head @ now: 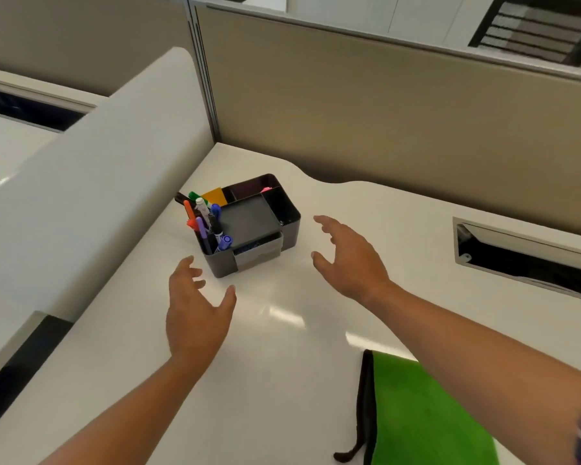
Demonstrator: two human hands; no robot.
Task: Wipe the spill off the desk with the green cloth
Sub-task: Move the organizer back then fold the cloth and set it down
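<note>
Clearly the cloth [426,411] is soft and light: it lies flat and limp on the desk [282,380] at the lower right of the frame, bright green with a dark hem along its left edge and a dark tail trailing off the lower corner. It should bunch easily under the fingers and weigh next to nothing, so a pinch or a flat palm on the green middle would likely serve better than a pull at the thin hem, which could drag it askew. The glossy white top looks slick, so I judge the cloth will slide freely once pressed. Part of it is hidden under the right forearm.

Both hands are empty and spread wide, holding nothing. The left hand [195,310] hovers at the centre of the frame, palm turned inward, fingers loosely curled, just short of the near corner of the organiser [252,226]. The right hand [349,260] hangs right of centre, palm facing left, fingers fanned toward the organiser's right side, apart from it. The two seem set to flank that box, whose left pocket holds pens [205,223]. No spill is plain to see; the pale streaks near the middle read as light glare.
</note>
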